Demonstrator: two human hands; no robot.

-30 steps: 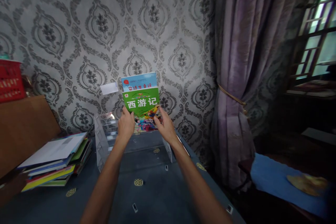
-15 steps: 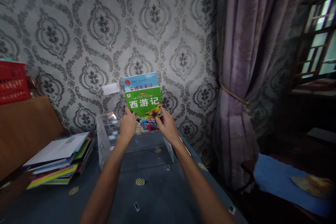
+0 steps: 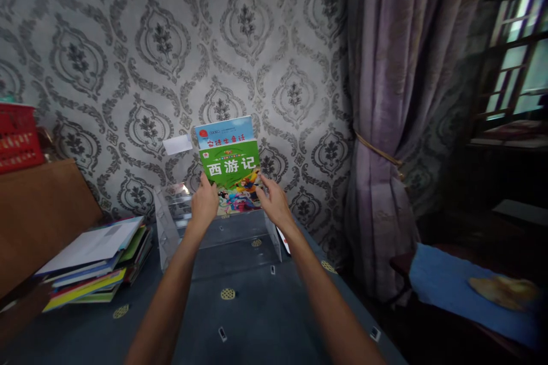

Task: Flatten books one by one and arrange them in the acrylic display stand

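A green book (image 3: pixel 231 166) with white Chinese characters and cartoon figures on its cover is held upright between my hands. My left hand (image 3: pixel 204 201) is closed on its left edge. The right edge is pinched by my right hand (image 3: pixel 274 201), thumb toward the front cover. Directly behind the green book stands a blue book (image 3: pixel 225 130), with only its upper part showing; whether my fingers also touch it is hidden. Both books are over a clear plastic rack (image 3: pixel 165 228), whose side walls stand on the table to the left and right.
A pile of books and papers (image 3: pixel 92 251) lies on the dark blue table (image 3: pixel 252 319) at left, beside a brown wooden box (image 3: pixel 43 211) bearing a red basket (image 3: pixel 19 137). A white card (image 3: pixel 177 144) shows against the wall. At right hangs a purple curtain (image 3: pixel 381 97).
The view has shifted slightly. Both hands keep their hold on the green book, which leans a little more to the left. More of a white-and-red object shows beside my right forearm.
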